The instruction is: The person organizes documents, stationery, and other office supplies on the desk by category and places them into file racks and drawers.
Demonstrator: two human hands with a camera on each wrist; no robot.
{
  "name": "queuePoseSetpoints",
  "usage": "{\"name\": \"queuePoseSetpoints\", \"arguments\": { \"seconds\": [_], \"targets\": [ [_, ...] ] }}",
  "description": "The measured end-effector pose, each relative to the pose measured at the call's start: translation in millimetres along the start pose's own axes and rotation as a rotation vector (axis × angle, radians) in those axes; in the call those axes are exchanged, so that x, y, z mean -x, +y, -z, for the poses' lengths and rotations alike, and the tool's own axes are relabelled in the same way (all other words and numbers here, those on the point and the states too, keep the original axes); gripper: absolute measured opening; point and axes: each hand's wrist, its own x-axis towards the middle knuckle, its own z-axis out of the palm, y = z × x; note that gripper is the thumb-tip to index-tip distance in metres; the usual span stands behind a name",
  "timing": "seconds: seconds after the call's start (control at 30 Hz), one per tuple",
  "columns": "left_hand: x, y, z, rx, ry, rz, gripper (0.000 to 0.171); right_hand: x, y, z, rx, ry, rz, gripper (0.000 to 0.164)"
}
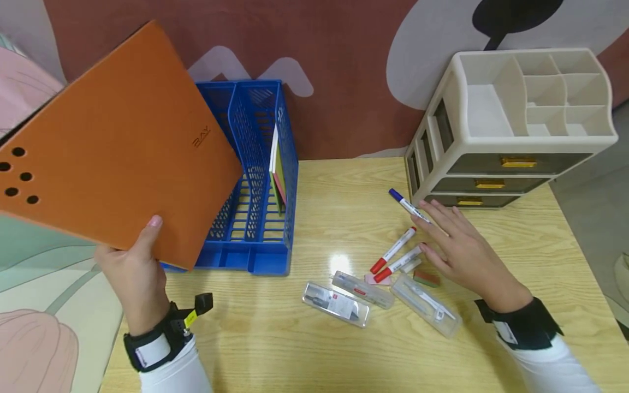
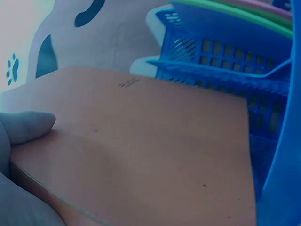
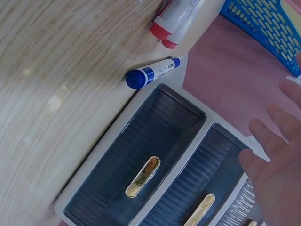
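Observation:
My left hand (image 1: 135, 278) grips the lower edge of a large orange folder (image 1: 118, 153), thumb on its front cover. The folder is tilted, printed with small dark lettering and dotted with several dark round spots at one corner. It overlaps the left part of a blue file rack (image 1: 269, 262), and in the left wrist view the folder's corner (image 2: 235, 108) is beside the rack's dividers. My right hand (image 1: 462, 251) has its fingers spread, holding nothing, near a blue-capped marker (image 1: 399, 198) and two red-capped markers (image 1: 393, 250).
Thin booklets (image 1: 278, 174) stand in the rack's right slot. A white drawer organizer (image 1: 535, 143) with gold handles is at the back right. Clear cases (image 1: 336, 303) lie at the table's middle, with a red-and-green eraser (image 1: 426, 278) and a pink slip (image 1: 377, 280) nearby.

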Motion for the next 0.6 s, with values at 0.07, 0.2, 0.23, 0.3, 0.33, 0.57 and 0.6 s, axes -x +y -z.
{"name": "queuePoseSetpoints", "arguments": {
  "seconds": [0.07, 0.2, 0.23, 0.3, 0.33, 0.57, 0.6],
  "targets": [
    [-0.6, -2.7, -3.4, -0.041, -0.009, 0.022, 0.054, 0, 0, 1, -0.001, -0.012, 0.005, 0.061],
    [0.2, -7.8, -10.8, -0.095, -0.040, 0.042, 0.051, 1, 1, 2, 0.003, -0.036, 0.023, 0.060],
    [0.6, -8.8, -12.9, -0.104, -0.043, 0.046, 0.050, 2, 1, 2, 0.004, -0.040, 0.024, 0.061],
    [0.9, -11.1, -17.1, -0.109, -0.053, 0.040, 0.048, 3, 1, 3, 0.010, -0.044, 0.027, 0.065],
    [1.0, -12.1, -19.0, -0.111, -0.056, 0.038, 0.048, 5, 1, 3, 0.011, -0.044, 0.026, 0.067],
    [-0.9, -16.5, -27.8, -0.133, -0.042, 0.036, 0.047, 11, 2, 5, 0.006, -0.021, 0.006, 0.071],
    [-1.8, -17.0, -28.8, -0.133, -0.039, 0.034, 0.047, 11, 3, 6, 0.006, -0.016, 0.004, 0.071]
  ]
}}
